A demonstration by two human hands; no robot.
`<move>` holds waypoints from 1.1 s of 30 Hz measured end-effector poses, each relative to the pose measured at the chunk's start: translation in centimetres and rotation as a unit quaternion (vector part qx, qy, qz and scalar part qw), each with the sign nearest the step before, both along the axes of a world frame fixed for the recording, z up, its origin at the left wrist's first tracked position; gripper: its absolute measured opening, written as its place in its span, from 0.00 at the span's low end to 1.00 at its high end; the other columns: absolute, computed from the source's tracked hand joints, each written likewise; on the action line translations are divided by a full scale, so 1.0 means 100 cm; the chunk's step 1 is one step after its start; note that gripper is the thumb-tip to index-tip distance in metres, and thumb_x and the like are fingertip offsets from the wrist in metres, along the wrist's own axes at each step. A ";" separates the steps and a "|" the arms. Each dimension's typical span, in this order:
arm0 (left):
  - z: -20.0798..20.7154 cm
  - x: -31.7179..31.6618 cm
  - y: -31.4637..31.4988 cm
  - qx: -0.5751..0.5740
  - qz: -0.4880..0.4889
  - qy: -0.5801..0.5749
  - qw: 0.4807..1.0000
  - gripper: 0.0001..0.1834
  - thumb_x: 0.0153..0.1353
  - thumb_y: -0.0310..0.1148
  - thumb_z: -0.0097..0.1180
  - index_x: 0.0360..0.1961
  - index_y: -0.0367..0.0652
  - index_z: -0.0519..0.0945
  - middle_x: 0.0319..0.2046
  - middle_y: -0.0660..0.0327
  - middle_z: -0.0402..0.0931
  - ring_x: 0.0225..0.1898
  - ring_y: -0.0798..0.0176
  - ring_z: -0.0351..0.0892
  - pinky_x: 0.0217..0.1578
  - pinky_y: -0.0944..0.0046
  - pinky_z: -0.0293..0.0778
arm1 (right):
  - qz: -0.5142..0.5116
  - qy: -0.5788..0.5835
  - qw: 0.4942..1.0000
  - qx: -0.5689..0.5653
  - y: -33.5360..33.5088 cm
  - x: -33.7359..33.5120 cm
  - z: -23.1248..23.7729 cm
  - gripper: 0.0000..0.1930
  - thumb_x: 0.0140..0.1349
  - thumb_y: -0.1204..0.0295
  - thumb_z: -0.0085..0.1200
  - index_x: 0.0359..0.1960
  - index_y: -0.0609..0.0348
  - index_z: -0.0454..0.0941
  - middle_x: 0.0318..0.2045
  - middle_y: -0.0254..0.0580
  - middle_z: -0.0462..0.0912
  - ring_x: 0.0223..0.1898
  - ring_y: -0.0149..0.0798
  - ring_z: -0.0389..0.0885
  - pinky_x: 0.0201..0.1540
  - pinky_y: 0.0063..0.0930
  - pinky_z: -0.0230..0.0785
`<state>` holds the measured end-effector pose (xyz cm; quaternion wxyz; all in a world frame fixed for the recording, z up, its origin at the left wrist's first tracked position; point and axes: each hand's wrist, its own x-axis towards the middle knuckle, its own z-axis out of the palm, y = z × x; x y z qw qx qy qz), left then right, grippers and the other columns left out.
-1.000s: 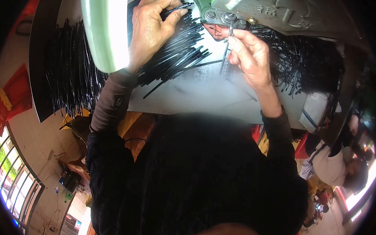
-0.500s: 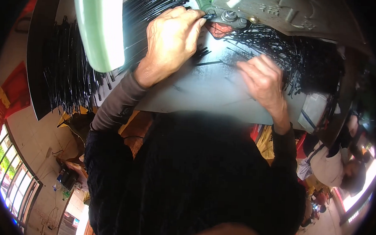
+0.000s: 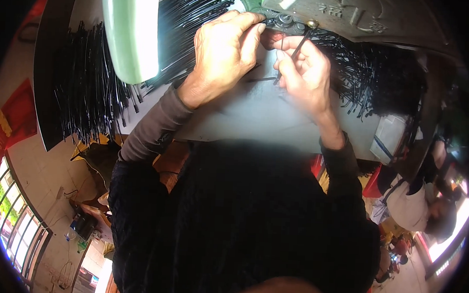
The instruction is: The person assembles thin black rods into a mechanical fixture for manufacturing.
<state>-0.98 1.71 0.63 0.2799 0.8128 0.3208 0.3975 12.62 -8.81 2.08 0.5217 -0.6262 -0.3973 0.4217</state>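
My left hand (image 3: 224, 57) is closed in a pinch beside the metal fittings (image 3: 284, 21) of a machine, on a small dark piece that its fingers mostly hide. Close by on the right, my right hand (image 3: 308, 74) pinches a thin black strip (image 3: 300, 46), which slants up between thumb and fingers toward the machine. A reddish pad (image 3: 270, 37) shows partly between the two hands. Below them another short black strip (image 3: 261, 79) lies on the pale worktop (image 3: 236, 118).
Long black strips (image 3: 88, 82) hang over the worktop's left edge, with more strips (image 3: 195, 27) behind my left hand. A tangled black heap (image 3: 358, 73) lies right. A pale green machine part (image 3: 130, 34) rises at left; a white box (image 3: 389, 133) sits at the right edge.
My right hand has moved left and up, close to my left hand, and a thin black strip now shows upright in its fingers. My left hand has shifted slightly right, still pinching.
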 end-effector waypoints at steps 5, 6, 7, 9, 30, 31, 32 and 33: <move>-0.002 -0.001 0.001 0.006 -0.003 -0.009 1.000 0.07 0.56 0.30 0.60 0.35 0.42 0.83 0.23 0.57 0.76 0.23 0.53 0.78 0.25 0.60 0.73 | 0.000 0.015 1.000 0.005 0.002 -0.001 0.002 0.05 0.62 0.79 0.53 0.39 0.64 0.75 0.21 0.32 0.77 0.17 0.19 0.73 0.18 0.15 0.66; -0.002 0.000 0.002 0.003 -0.008 -0.007 1.000 0.07 0.56 0.30 0.60 0.35 0.43 0.83 0.22 0.57 0.76 0.23 0.54 0.78 0.25 0.60 0.73 | -0.005 0.021 1.000 0.007 0.003 0.000 0.001 0.05 0.62 0.79 0.53 0.39 0.64 0.75 0.21 0.33 0.77 0.17 0.20 0.73 0.18 0.15 0.66; 0.000 -0.001 0.001 0.002 -0.006 -0.007 1.000 0.07 0.56 0.30 0.60 0.35 0.43 0.83 0.22 0.57 0.76 0.23 0.54 0.78 0.25 0.60 0.73 | -0.004 0.021 1.000 0.007 0.003 0.000 0.002 0.05 0.62 0.79 0.53 0.39 0.64 0.75 0.21 0.33 0.77 0.17 0.20 0.73 0.18 0.15 0.66; 0.002 -0.001 0.000 0.056 -0.018 0.014 0.998 0.09 0.54 0.22 0.63 0.38 0.39 0.83 0.25 0.57 0.78 0.23 0.63 0.78 0.27 0.69 0.73 | 0.004 0.042 0.999 -0.004 0.003 0.001 0.004 0.05 0.63 0.78 0.53 0.39 0.64 0.75 0.22 0.34 0.78 0.17 0.20 0.73 0.18 0.14 0.66; -0.004 0.012 0.009 0.137 -0.012 0.004 0.990 0.09 0.48 0.28 0.61 0.34 0.47 0.80 0.21 0.60 0.72 0.26 0.56 0.77 0.25 0.58 0.73 | -0.021 0.060 0.998 0.027 0.007 0.010 -0.006 0.06 0.62 0.80 0.52 0.41 0.65 0.76 0.23 0.37 0.78 0.16 0.21 0.72 0.18 0.13 0.65; -0.003 0.012 0.008 0.135 -0.014 0.007 0.991 0.09 0.48 0.28 0.61 0.34 0.46 0.80 0.22 0.59 0.72 0.26 0.55 0.77 0.26 0.58 0.73 | -0.018 0.067 0.997 0.029 0.007 0.010 -0.006 0.06 0.62 0.80 0.52 0.41 0.65 0.76 0.24 0.37 0.79 0.16 0.21 0.72 0.18 0.13 0.65; -0.002 0.011 0.008 0.135 -0.012 0.008 0.991 0.09 0.48 0.28 0.61 0.34 0.46 0.80 0.22 0.59 0.72 0.26 0.55 0.77 0.26 0.58 0.73 | -0.015 0.073 0.997 0.031 0.007 0.010 -0.007 0.07 0.62 0.81 0.51 0.41 0.65 0.76 0.24 0.38 0.79 0.17 0.21 0.72 0.18 0.13 0.65; -0.001 0.010 0.008 0.134 -0.015 0.012 0.991 0.09 0.48 0.28 0.61 0.34 0.46 0.80 0.22 0.59 0.72 0.26 0.55 0.77 0.26 0.58 0.73 | -0.013 0.074 0.997 0.032 0.007 0.010 -0.007 0.07 0.62 0.81 0.51 0.41 0.65 0.76 0.24 0.38 0.79 0.17 0.21 0.72 0.18 0.13 0.65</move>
